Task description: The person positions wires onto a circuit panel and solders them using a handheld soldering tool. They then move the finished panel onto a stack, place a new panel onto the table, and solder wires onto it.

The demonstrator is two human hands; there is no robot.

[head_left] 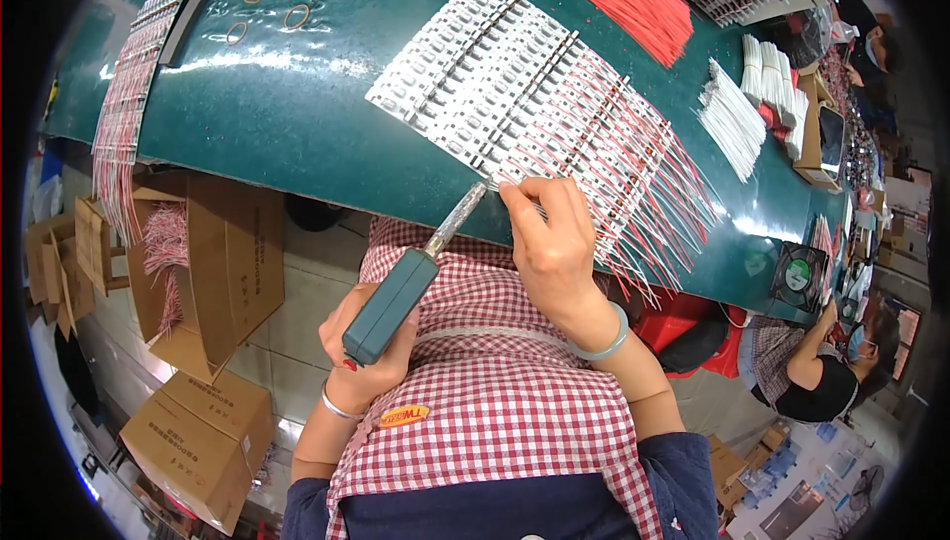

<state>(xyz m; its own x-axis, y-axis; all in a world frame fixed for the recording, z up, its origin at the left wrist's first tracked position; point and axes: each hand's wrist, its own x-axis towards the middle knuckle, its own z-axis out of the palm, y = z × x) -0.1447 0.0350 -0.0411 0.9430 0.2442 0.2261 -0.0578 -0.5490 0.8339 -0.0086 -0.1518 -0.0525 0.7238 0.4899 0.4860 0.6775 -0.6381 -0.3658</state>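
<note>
My left hand is wrapped round the dark green handle of a soldering gun. The gun's metal barrel slants up and away, and its tip meets the near edge of a white panel of small circuit boards. Just right of that tip, my right hand is closed in a pinch at the panel's edge; what lies between its fingertips is too small to make out. Rows of thin red and white wires are attached across the panel's right part and hang over the table edge. Its left part bears no wires.
The panel lies on a green table. Bundles of red wires and white wires lie beyond it. Another wired panel overhangs at far left, above cardboard boxes. A small fan and a co-worker are at right.
</note>
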